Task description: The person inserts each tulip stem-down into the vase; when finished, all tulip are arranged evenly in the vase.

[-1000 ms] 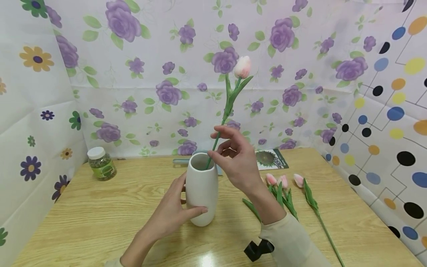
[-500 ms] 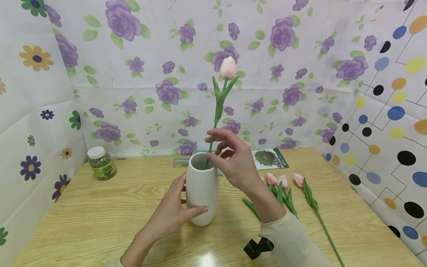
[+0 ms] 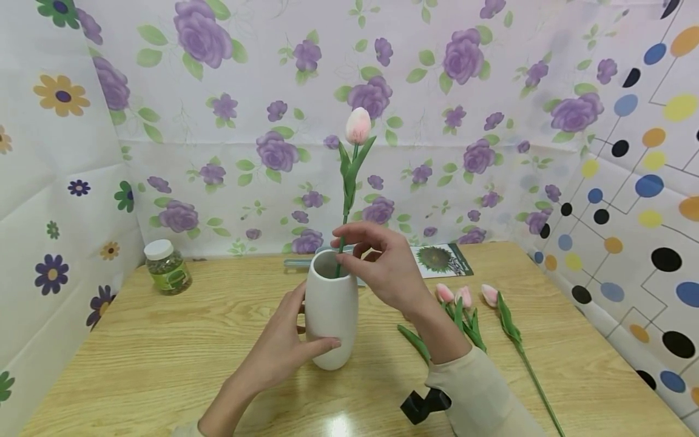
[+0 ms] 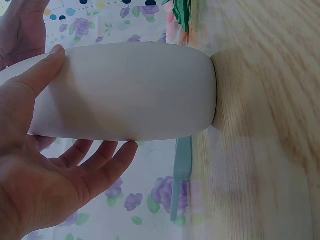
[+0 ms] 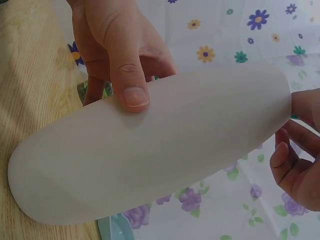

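Left hand point(image 3: 284, 340) grips a white vase point(image 3: 332, 309) inward of the worktop's point(image 3: 229, 285) back edge; right hand point(image 3: 386, 264) pinches a tulip point(image 3: 350, 176), stem inside.

The vase point(image 3: 331, 312) is white, tulip point(image 3: 350, 182) pale pink, backdrop point(image 3: 229, 164) purple-flowered.

Wood table point(image 3: 218, 370) carries white vase point(image 3: 332, 309), upright; left of vase, lidded jar point(image 3: 168, 270); right, pink tulips point(image 3: 509, 325); behind vase, blue item point(image 3: 297, 263); behind-right, printed card point(image 3: 439, 260).
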Demonstrator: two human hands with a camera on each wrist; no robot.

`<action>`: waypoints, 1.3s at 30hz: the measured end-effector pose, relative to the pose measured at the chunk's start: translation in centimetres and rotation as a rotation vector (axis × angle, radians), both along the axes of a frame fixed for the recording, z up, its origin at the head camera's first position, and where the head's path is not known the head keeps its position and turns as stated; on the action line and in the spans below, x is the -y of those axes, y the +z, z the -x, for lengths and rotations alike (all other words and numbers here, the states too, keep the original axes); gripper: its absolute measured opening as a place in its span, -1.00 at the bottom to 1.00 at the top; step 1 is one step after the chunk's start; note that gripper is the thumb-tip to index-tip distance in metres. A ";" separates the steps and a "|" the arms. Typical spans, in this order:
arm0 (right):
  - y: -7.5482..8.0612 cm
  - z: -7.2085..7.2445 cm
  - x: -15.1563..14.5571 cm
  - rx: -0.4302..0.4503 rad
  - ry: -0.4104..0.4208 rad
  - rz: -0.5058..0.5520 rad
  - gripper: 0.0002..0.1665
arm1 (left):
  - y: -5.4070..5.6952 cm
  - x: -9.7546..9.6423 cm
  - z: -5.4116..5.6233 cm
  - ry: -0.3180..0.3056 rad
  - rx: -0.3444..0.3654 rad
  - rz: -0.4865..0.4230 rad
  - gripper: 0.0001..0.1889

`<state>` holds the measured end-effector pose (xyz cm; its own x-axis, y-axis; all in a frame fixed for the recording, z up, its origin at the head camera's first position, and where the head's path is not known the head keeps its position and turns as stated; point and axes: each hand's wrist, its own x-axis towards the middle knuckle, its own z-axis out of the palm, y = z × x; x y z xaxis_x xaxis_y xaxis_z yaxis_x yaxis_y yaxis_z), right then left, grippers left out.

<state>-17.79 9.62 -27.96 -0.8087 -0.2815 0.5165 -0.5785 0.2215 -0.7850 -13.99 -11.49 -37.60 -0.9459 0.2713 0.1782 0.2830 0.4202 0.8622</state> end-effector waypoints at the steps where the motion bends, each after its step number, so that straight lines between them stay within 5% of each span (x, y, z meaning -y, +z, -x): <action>1: 0.0 0.0 -0.1 0.000 0.007 -0.003 -0.65 | 0.0 0.0 0.0 0.001 0.000 0.001 0.11; 10: -0.5 -0.3 -1.2 0.083 0.079 -0.040 -0.76 | -0.1 0.0 -0.1 0.010 0.009 0.013 0.12; 19: -2.2 -0.5 -3.7 0.164 0.196 0.086 -0.75 | -0.1 -0.1 0.0 0.014 -0.009 0.016 0.13; 31: -4.5 0.1 -7.1 0.151 0.077 0.103 -0.68 | 0.0 -0.1 -0.1 0.031 0.003 0.021 0.15; 39: -6.5 -0.2 -9.9 0.219 0.014 0.120 -0.62 | 0.0 -0.1 0.0 0.004 -0.006 0.009 0.14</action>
